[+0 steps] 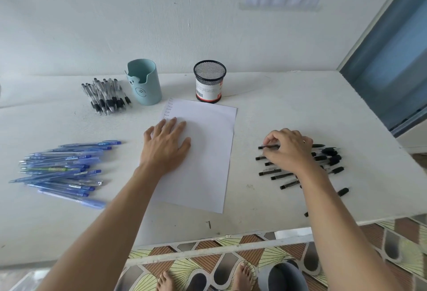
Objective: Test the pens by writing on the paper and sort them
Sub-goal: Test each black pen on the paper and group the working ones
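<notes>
A white sheet of paper point(208, 152) lies in the middle of the table, with several small written words down its top left edge. My left hand point(165, 146) presses flat on the sheet's left side, fingers straight. On the right lies a heap of black pens point(284, 176) with loose caps. My right hand point(288, 149) is over that heap and pinches one black pen point(268, 146) at its upper left. A pile of blue pens point(64, 170) lies at the left. A bundle of clear pens with black grips point(105, 95) lies at the back left.
A teal cup point(144, 82) and a black mesh pen holder point(209, 81) stand behind the paper near the wall. The table's front edge point(208, 239) runs just above a patterned floor and bare feet. A blue window frame point(392, 59) rises at the right.
</notes>
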A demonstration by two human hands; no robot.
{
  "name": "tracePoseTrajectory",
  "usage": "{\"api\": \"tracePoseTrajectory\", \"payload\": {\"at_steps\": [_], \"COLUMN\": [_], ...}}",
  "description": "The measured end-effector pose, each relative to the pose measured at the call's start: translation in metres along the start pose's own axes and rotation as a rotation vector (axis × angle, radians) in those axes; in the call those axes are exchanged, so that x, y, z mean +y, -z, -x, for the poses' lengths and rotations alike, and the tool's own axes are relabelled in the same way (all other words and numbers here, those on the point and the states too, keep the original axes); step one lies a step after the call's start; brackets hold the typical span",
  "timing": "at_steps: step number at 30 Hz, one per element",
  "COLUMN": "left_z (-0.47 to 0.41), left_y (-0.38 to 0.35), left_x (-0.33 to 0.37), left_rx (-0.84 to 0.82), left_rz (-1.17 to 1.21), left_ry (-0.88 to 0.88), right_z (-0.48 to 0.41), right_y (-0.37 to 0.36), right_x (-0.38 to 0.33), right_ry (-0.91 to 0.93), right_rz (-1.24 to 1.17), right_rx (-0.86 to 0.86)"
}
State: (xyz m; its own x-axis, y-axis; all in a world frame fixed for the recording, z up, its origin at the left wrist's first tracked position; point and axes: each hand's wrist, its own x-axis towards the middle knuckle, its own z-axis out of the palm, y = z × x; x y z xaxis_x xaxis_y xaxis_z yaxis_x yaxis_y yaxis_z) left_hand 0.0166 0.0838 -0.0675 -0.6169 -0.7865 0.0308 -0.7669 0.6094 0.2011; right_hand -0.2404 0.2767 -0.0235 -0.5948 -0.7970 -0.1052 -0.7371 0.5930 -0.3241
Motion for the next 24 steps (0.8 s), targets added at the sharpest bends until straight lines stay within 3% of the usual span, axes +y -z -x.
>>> {"api": "tracePoseTrajectory", "payload": {"at_steps": [6,11,13,18,24], "left_z": [0.000,-0.001,-0.001,0.002,0.002], "left_y": [0.000,0.000,0.003,0.011,0.011], "left_x": [0.000,-0.002,-0.005,-0.014,-0.014], "left_rx": [-0.005,-0.007,-0.002,0.131,0.186], "left_rz": [0.007,0.033,0.131,0.491,0.570], "left_ry": [0.001,-0.001,-0.005,0.017,0.037], "right_z": [-0.006,-0.013,-0.013,-0.017,-0.021], "right_y": [-0.010,-0.011,-0.014,-0.032,-0.062], "right_x": [-0.011,-0.069,-0.097,-0.144,-0.153], "right_ry": [0.181,0.361,0.371,0.210,0.081], "right_rz": [-0.012,-0.119,-0.202,-0.311,-0.341], "right_rx": [0.238,0.453,0.396,0.034,-0.022]}}
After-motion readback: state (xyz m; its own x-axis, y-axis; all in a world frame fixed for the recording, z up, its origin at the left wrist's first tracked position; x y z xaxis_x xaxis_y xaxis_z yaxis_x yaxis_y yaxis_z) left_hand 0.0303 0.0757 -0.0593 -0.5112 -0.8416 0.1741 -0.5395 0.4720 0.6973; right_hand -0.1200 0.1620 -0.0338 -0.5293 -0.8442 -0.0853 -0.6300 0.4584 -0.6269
